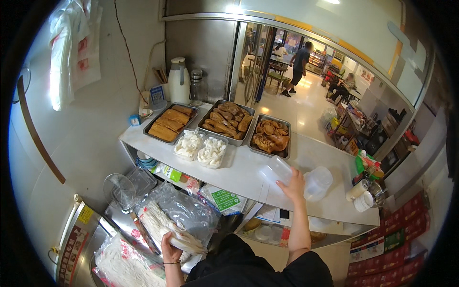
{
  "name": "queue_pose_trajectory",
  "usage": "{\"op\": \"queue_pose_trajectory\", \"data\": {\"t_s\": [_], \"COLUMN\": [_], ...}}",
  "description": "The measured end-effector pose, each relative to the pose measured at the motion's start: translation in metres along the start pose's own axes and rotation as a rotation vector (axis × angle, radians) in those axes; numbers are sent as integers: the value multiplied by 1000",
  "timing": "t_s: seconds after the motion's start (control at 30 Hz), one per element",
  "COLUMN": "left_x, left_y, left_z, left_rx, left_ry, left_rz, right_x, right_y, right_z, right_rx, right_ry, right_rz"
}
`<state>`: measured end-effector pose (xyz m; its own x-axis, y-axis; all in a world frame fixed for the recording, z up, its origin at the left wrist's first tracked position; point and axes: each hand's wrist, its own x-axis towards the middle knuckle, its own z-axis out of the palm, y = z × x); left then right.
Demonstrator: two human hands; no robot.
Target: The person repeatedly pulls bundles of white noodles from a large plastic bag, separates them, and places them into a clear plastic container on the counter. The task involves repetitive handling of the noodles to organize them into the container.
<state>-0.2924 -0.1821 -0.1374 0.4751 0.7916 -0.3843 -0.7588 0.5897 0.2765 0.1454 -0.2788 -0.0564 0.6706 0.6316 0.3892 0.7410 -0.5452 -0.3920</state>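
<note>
Fingers (282, 185) of our right hand (294, 185) pinched a clear tub (276, 169) at four o'clock, over the white counter (306, 152), and that arm (299, 225) reached out nearly straight. Our left hand (170, 252) curled low at seven o'clock, touching white noodles (165, 226); we could not tell whether its fingers pinched them.
</note>
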Motion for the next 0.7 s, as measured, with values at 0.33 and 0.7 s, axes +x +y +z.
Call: {"op": "queue_pose_trajectory", "data": {"t_s": [0.33, 0.7], "left_x": [1, 4], "left_y": [1, -4], "left_z": [-1, -6], "left_rx": [0, 51], "left_ry": [4, 13], "left_rz": [20, 50], "right_x": [-9, -20], "right_y": [-22, -90], "right_z": [-38, 26], "right_rx": [-53, 1903], "right_ry": [330, -560], "right_rz": [-114, 818]}}
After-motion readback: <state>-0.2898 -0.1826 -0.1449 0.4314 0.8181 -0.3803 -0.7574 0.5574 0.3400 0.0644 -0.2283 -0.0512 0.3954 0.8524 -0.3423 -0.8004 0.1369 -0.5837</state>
